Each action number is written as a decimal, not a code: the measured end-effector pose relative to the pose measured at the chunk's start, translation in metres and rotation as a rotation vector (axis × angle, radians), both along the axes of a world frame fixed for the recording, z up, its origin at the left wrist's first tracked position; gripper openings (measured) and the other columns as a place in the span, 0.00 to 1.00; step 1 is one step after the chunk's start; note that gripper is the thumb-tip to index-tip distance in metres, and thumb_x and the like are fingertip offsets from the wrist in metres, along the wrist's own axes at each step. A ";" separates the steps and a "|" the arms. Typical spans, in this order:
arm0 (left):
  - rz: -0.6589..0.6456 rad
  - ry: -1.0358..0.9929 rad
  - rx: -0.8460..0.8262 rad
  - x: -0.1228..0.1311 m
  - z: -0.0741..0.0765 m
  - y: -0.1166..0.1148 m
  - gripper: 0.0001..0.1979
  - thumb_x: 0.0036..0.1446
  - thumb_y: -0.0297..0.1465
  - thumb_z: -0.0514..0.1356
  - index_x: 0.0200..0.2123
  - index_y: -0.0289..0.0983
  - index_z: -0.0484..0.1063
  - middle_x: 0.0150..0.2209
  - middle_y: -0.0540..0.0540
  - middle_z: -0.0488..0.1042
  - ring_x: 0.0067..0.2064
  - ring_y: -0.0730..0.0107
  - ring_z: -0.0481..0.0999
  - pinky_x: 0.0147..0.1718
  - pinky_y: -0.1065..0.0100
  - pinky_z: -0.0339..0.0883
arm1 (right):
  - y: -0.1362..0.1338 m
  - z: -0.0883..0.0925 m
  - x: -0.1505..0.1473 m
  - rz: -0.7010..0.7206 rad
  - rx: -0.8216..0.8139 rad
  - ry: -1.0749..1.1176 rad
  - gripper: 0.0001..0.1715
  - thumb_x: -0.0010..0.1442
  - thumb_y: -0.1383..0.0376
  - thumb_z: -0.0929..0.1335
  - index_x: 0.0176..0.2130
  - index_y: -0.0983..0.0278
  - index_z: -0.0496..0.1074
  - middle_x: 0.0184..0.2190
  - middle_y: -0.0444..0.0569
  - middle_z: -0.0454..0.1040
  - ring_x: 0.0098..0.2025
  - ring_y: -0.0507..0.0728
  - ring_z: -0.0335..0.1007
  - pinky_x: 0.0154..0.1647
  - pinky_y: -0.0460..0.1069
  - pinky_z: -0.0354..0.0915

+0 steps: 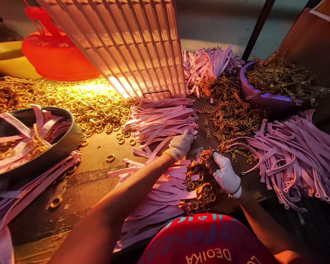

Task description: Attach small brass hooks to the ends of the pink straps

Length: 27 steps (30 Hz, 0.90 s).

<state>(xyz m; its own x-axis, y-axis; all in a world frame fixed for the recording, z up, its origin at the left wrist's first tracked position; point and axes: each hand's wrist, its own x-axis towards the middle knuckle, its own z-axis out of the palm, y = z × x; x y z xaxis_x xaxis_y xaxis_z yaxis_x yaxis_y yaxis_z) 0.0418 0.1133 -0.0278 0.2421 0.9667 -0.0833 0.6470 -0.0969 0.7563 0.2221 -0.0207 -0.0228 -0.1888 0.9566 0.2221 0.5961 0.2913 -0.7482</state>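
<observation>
My left hand (180,144), in a knitted glove, reaches forward and rests its fingers on a pile of pink straps (159,121) in the middle of the table; its fingers curl down onto the straps. My right hand (224,172), in a white glove with dark fingertips, is closed in a pinch over a heap of gold metal clasps (200,190) just in front of me. What the right fingertips hold is too small to make out. More pink straps (156,198) lie under my left forearm.
A slatted panel (132,44) leans at the back centre. Gold rings (79,102) cover the table at left. A grey bowl (68,139) holds straps and clasps. A purple bowl (264,97) of dark clasps sits back right, with pink straps (297,154) beside it. A red lid (55,55) lies back left.
</observation>
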 end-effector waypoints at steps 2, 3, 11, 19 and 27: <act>-0.018 -0.024 0.011 -0.003 0.008 -0.006 0.03 0.56 0.27 0.61 0.31 0.36 0.70 0.29 0.49 0.69 0.33 0.70 0.71 0.32 0.72 0.58 | 0.001 0.007 0.000 -0.007 0.011 0.016 0.16 0.64 0.70 0.61 0.50 0.62 0.71 0.41 0.52 0.78 0.42 0.58 0.74 0.48 0.52 0.70; -0.029 -0.042 0.016 -0.006 0.014 -0.011 0.04 0.56 0.27 0.60 0.28 0.36 0.70 0.28 0.49 0.69 0.32 0.72 0.70 0.31 0.72 0.58 | 0.002 0.010 0.000 -0.011 0.022 0.001 0.18 0.61 0.72 0.62 0.49 0.62 0.71 0.40 0.51 0.78 0.42 0.58 0.74 0.48 0.53 0.69; 0.036 -0.554 -0.479 -0.052 0.052 -0.094 0.18 0.59 0.47 0.59 0.27 0.38 0.67 0.14 0.56 0.58 0.13 0.78 0.54 0.13 0.74 0.47 | 0.008 0.036 -0.033 0.120 0.071 -0.422 0.17 0.52 0.73 0.64 0.43 0.64 0.69 0.35 0.51 0.74 0.38 0.60 0.70 0.41 0.52 0.64; 0.024 -0.466 -0.325 -0.056 0.046 -0.137 0.17 0.58 0.44 0.62 0.25 0.38 0.69 0.17 0.53 0.65 0.18 0.76 0.59 0.17 0.74 0.51 | -0.009 0.044 -0.065 0.143 0.197 -0.864 0.09 0.53 0.73 0.66 0.37 0.65 0.69 0.33 0.57 0.73 0.33 0.62 0.67 0.30 0.53 0.55; -0.063 -0.326 -0.166 -0.065 0.039 -0.142 0.18 0.62 0.41 0.57 0.22 0.38 0.67 0.16 0.52 0.64 0.20 0.74 0.60 0.21 0.72 0.52 | -0.015 0.053 -0.064 0.220 0.062 -0.871 0.14 0.55 0.75 0.66 0.43 0.66 0.69 0.36 0.57 0.76 0.36 0.61 0.72 0.33 0.52 0.60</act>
<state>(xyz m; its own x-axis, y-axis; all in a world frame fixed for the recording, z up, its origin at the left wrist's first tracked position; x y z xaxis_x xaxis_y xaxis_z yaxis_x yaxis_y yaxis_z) -0.0229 -0.0291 0.0110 0.3400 0.9290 -0.1463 0.3663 0.0125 0.9304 0.1577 -0.0356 0.0300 -0.4920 0.8699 -0.0358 0.8705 0.4908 -0.0367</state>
